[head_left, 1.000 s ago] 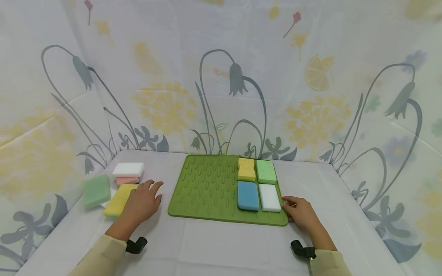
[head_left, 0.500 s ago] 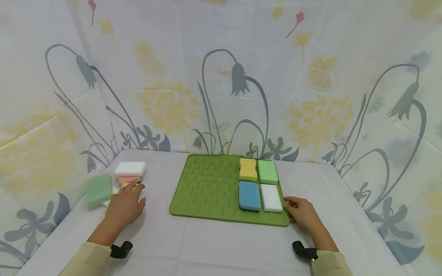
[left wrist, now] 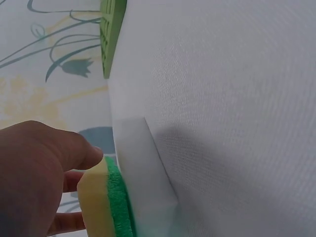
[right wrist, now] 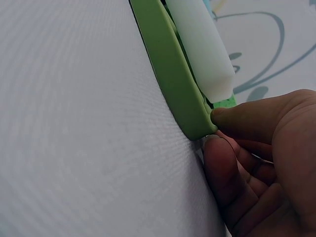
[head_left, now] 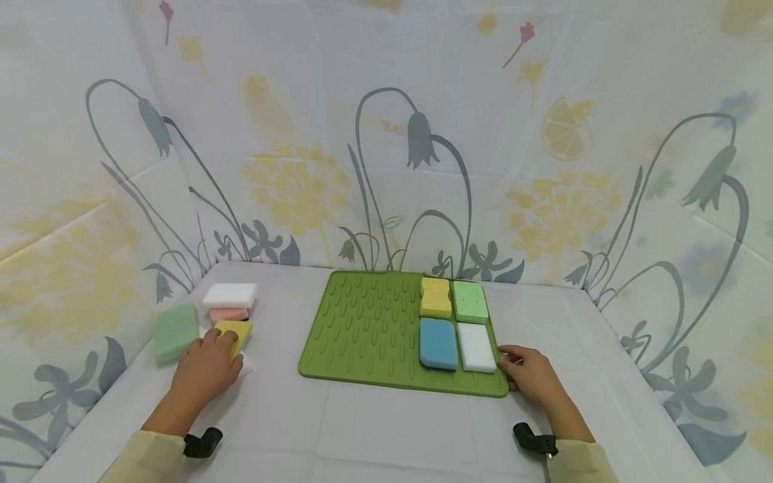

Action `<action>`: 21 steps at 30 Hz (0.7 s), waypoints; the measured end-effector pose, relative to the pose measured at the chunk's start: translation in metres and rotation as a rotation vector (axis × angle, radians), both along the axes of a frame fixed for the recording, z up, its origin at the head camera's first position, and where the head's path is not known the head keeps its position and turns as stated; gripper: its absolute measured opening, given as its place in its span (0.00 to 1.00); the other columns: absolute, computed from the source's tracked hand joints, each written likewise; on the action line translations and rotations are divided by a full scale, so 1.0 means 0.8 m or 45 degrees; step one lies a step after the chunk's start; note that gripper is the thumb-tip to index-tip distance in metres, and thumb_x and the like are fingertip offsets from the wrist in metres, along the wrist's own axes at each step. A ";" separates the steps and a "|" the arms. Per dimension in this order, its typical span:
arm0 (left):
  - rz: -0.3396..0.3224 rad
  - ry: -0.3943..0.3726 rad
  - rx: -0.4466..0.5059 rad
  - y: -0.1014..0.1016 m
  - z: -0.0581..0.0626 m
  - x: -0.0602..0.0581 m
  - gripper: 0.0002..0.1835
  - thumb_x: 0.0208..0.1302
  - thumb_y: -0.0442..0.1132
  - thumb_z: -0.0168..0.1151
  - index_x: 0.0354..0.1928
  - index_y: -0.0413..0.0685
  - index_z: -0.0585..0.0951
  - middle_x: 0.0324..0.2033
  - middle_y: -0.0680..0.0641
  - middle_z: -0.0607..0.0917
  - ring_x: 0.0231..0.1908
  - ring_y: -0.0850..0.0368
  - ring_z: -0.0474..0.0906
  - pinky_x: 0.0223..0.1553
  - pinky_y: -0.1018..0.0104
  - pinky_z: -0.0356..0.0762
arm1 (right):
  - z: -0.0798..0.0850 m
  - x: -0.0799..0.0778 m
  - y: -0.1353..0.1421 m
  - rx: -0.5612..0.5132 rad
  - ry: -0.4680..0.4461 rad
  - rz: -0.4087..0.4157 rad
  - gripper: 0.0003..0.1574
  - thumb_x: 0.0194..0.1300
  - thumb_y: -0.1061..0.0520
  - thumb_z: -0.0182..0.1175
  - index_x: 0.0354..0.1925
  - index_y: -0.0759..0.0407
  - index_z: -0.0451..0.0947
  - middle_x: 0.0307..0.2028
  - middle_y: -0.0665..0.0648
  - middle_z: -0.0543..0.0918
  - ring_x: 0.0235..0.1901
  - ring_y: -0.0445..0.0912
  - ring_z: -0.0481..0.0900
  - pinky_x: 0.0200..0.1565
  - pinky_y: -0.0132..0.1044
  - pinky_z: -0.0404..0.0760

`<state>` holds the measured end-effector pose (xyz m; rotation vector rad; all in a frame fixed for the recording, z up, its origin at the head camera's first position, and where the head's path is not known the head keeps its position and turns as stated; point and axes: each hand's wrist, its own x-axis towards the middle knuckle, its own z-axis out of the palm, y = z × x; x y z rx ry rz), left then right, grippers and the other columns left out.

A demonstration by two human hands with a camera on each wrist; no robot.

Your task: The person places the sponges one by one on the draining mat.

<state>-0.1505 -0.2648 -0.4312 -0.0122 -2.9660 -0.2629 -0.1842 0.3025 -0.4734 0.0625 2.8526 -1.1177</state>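
My left hand point(head_left: 205, 369) holds a yellow sponge point(head_left: 235, 332) between thumb and fingers. In the left wrist view, the sponge point(left wrist: 95, 200) has a green scouring layer, and a white sponge point(left wrist: 145, 177) lies beside and below it on the cloth. With thumb and fingers, my right hand point(head_left: 531, 372) pinches the right edge of a green ribbed mat point(head_left: 362, 329), near its front corner. On that mat's right half lie a yellow sponge point(head_left: 435, 297), a light green sponge point(head_left: 470, 302), a blue sponge point(head_left: 438, 343) and a white sponge point(head_left: 476, 347).
Left of the mat, a white block point(head_left: 231, 295) rests on a pink sponge point(head_left: 228, 314). A pale green sponge point(head_left: 176, 331) lies beside my left hand. White cloth point(head_left: 374, 429) covers the table, and a flower-printed curtain point(head_left: 314, 121) rises behind and at both sides.
My left hand has moved left and down onto the yellow sponge and now holds it; the sponge has shifted and turned, showing white beneath. My right hand stays at the mat's edge.
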 end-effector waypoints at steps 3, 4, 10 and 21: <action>0.005 -0.015 0.003 0.000 0.001 0.001 0.23 0.61 0.42 0.60 0.54 0.36 0.73 0.51 0.26 0.72 0.46 0.26 0.71 0.40 0.32 0.69 | -0.001 0.000 0.000 -0.005 -0.001 0.000 0.27 0.68 0.55 0.57 0.62 0.64 0.73 0.45 0.61 0.81 0.29 0.42 0.78 0.28 0.34 0.81; 0.006 -0.022 0.004 0.000 0.003 0.002 0.23 0.60 0.42 0.59 0.54 0.36 0.73 0.52 0.26 0.72 0.45 0.26 0.72 0.40 0.32 0.70 | -0.001 0.000 0.000 -0.008 0.000 0.001 0.27 0.68 0.55 0.57 0.62 0.64 0.73 0.45 0.61 0.81 0.29 0.42 0.78 0.28 0.34 0.81; 0.006 -0.074 0.024 -0.002 0.009 0.003 0.25 0.57 0.40 0.58 0.56 0.35 0.72 0.52 0.25 0.71 0.42 0.28 0.73 0.38 0.33 0.72 | 0.000 0.000 -0.001 -0.008 -0.003 0.003 0.27 0.68 0.55 0.57 0.62 0.64 0.72 0.45 0.62 0.81 0.29 0.42 0.78 0.28 0.34 0.81; 0.000 -0.102 0.015 -0.002 0.011 0.003 0.26 0.59 0.41 0.57 0.58 0.35 0.71 0.53 0.25 0.72 0.44 0.26 0.72 0.40 0.32 0.71 | -0.001 -0.001 0.001 0.000 0.007 0.007 0.26 0.67 0.55 0.57 0.61 0.64 0.73 0.44 0.61 0.81 0.28 0.42 0.78 0.27 0.34 0.80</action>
